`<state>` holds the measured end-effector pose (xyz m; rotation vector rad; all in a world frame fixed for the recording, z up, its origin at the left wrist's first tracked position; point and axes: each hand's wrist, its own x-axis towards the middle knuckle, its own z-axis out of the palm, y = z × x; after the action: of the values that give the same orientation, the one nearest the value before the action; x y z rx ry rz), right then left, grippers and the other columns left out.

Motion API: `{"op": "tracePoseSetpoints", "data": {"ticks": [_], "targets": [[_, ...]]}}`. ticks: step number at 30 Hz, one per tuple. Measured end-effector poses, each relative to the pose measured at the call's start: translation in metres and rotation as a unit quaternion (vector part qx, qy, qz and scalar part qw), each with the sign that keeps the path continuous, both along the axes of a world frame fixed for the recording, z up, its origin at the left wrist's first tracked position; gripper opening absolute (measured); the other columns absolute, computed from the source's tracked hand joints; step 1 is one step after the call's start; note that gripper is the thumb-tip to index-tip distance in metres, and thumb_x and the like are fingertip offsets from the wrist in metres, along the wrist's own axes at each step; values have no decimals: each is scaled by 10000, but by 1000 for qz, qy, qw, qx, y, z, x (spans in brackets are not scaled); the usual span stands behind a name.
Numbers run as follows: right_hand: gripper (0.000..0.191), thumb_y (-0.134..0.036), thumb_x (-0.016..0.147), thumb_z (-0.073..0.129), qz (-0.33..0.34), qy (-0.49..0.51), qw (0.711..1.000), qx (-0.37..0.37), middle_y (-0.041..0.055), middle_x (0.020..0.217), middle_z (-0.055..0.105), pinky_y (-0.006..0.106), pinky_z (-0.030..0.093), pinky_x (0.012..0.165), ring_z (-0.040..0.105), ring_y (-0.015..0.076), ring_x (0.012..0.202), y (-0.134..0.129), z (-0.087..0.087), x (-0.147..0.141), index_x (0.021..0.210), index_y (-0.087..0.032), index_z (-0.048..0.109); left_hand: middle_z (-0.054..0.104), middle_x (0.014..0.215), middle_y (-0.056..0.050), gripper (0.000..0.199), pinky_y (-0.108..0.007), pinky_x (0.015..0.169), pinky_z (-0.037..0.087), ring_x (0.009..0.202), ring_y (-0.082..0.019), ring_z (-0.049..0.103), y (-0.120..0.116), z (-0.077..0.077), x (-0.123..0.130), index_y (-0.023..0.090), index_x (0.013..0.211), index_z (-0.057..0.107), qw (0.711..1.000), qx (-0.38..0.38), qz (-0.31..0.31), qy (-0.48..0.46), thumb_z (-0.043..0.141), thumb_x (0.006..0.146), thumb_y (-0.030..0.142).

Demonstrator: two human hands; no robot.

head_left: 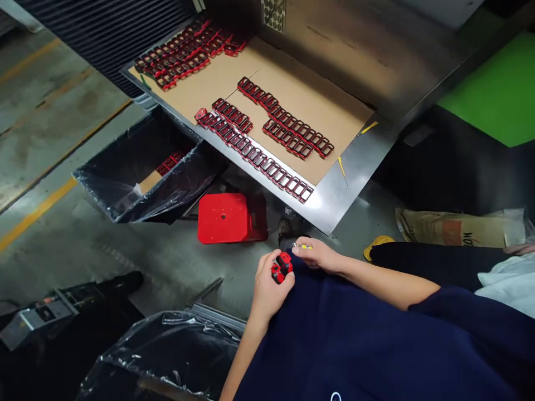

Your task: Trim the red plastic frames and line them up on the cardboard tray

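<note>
We grip a red/blk pc (282,266) in our L hand (270,284), off the tabletop (330,214) edge, & pinch a yellow tool (306,247) in our R hand (320,256), w/ red/blk frames (254,151) in rows on top.

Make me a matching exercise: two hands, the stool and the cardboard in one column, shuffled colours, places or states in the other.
1. Left hand
2. Right hand
3. Stool
4. Cardboard

A. Bright red all over
B. Holding a slim tool with yellow on it
C. Under rows of frames
D. Gripping a red-and-black item

Pairs: 1-D, 2-B, 3-A, 4-C.
</note>
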<state>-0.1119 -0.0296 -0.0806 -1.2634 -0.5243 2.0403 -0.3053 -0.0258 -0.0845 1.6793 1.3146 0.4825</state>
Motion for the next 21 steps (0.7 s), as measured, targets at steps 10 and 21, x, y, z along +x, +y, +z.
{"op": "tracePoseSetpoints", "data": {"ticks": [10,21], "targets": [[554,-605,626,829,5,13,1000,-23,-130,419,306,198,104,348,181,33,355,146,27,14,736,-186,482,607,1247,-132,601,-381,984,569,1141,-242,648,176,24,27,150,1305,523,982,140,-125,-24,673,724,194],[509,-660,780,635,-155,-30,983,89,-88,489,302,207,160,408,220,52,424,153,57,71,741,-168,510,616,1254,-123,628,-428,998,552,1167,-255,624,236,48,81,192,1340,507,946,198,-225,-121,751,765,261]]}}
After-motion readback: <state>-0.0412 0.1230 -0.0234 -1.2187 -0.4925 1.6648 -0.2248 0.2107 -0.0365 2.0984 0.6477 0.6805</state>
